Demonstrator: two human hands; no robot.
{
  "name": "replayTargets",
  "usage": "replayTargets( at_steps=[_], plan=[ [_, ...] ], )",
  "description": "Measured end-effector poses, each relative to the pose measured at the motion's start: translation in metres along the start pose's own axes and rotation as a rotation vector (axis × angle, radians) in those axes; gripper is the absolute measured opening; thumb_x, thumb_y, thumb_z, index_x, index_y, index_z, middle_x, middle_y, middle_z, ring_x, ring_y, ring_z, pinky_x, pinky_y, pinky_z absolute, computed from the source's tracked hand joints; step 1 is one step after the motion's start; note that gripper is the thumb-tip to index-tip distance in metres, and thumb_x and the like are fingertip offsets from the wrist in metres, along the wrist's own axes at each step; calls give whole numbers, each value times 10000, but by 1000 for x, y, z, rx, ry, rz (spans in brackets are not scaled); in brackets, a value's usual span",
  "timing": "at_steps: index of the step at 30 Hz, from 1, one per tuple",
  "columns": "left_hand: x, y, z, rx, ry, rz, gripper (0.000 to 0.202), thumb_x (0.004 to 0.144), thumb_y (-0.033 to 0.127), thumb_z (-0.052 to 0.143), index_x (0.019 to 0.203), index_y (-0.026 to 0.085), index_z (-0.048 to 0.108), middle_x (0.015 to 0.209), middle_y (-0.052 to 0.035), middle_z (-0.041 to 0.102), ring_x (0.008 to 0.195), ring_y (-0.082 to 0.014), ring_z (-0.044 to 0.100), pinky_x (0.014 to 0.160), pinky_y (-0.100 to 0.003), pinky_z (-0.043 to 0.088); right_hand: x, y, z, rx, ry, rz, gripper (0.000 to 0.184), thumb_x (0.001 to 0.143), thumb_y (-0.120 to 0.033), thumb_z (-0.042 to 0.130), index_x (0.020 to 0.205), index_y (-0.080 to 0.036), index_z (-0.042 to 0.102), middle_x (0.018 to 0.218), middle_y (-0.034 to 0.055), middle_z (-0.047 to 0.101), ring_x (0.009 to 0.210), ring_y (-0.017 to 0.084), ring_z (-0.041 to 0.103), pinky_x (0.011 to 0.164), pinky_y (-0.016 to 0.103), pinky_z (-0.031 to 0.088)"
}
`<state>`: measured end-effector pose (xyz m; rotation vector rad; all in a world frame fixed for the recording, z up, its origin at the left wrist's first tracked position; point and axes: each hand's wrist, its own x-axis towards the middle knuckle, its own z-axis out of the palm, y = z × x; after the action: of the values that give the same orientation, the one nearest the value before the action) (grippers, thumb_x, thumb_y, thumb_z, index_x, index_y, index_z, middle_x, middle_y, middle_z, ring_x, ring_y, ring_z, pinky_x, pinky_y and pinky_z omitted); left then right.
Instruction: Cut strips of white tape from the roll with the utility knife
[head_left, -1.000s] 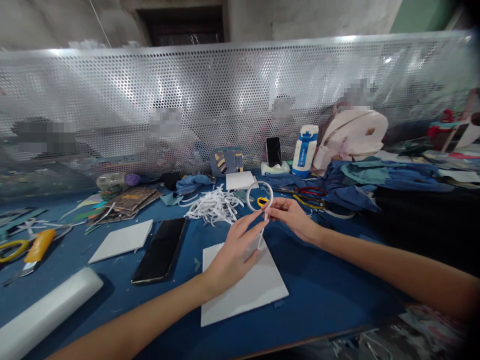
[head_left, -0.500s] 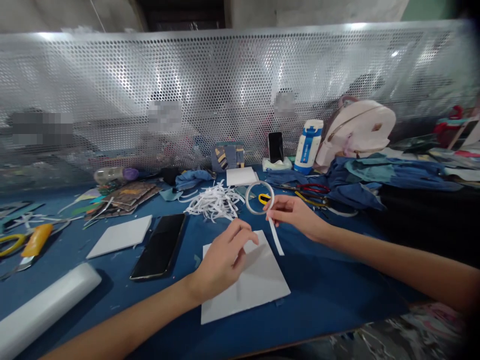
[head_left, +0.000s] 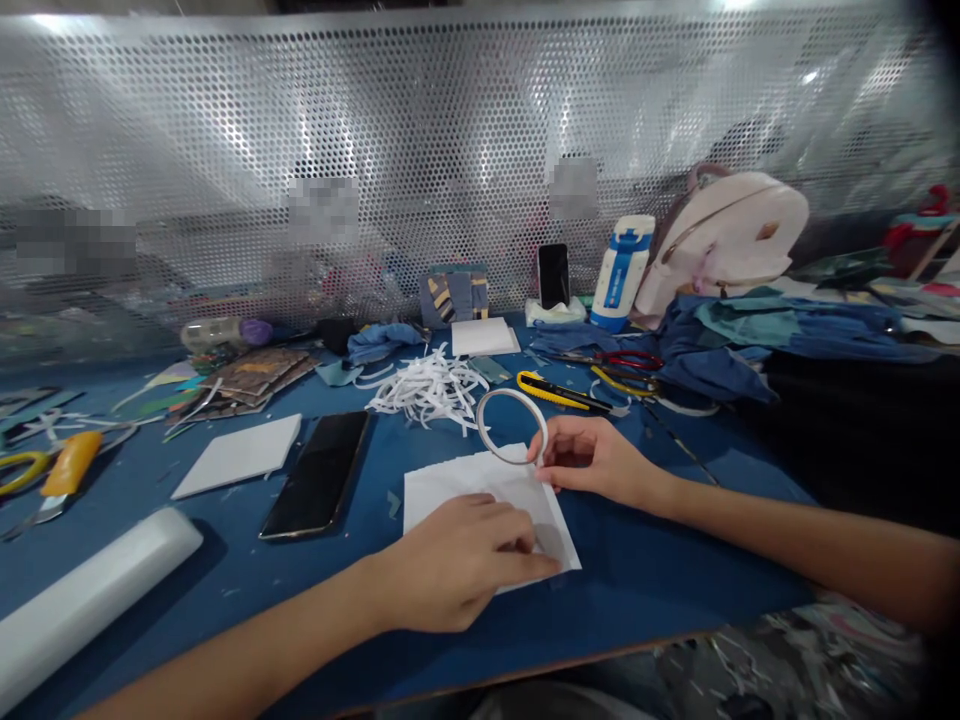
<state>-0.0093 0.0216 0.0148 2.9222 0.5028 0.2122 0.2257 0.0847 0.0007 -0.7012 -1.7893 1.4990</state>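
Near the centre of the frame, a narrow white ring-shaped roll of tape (head_left: 492, 451) is held on its right side by the right hand (head_left: 600, 462), whose thumb and fingertips pinch it just above the upper right edge of a flat white square sheet (head_left: 442, 490). Lower in the centre, the left hand (head_left: 461, 562) lies palm down over that sheet, most of its fingers curled and one digit stretched toward the sheet's lower right corner; its underside is hidden, so I cannot tell whether it pinches anything. Both rest above a blue tabletop (head_left: 645, 585)

Just beyond the roll, right of centre, lies a yellow-and-black utility knife (head_left: 561, 391), and left of the roll is a loose heap of thin white strips (head_left: 429, 390). Left of the sheet, a black rectangular phone (head_left: 319, 475) lies flat, with a smaller white square pad (head_left: 244, 457) beside it. At the left edge of the frame is a tool with an orange handle (head_left: 73, 463), above a long white rounded bar (head_left: 105, 600) that runs into the lower left corner. Toward the upper right stand a white-and-blue bottle (head_left: 624, 275) and a pale pink backpack (head_left: 742, 235), in front of a perforated silver metal screen (head_left: 420, 130)
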Motion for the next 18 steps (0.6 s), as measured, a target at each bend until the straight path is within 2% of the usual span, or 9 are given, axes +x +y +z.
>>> replayTargets(
  at_steps=[9, 14, 18],
  plan=[
    [1, 2, 1, 54, -14, 27, 456, 903, 105, 466, 1324, 265, 543, 1035, -48, 650, 829, -212, 575, 780, -351, 431, 0, 2, 0, -67, -12, -29, 209, 780, -276, 808, 913, -165, 690, 781, 3, 655, 700, 114, 601, 681, 228, 512],
    [2, 2, 1, 48, -29, 23, 543, 865, 77, 472, 1389, 219, 474, 1105, -53, 654, 891, -229, 593, 828, -373, 444, -1, 3, 0, -85, -18, -25, 230, 784, -304, 806, 925, -164, 690, 794, 13, 662, 708, 123, 606, 689, 241, 519],
    [2, 2, 1, 41, -20, 32, 509, 872, 85, 480, 1366, 210, 496, 1102, -53, 652, 903, -231, 597, 832, -376, 456, -1, 4, 0, -96, -12, -26, 244, 779, -325, 811, 922, -167, 691, 794, 16, 662, 715, 130, 609, 692, 247, 523]
  ],
)
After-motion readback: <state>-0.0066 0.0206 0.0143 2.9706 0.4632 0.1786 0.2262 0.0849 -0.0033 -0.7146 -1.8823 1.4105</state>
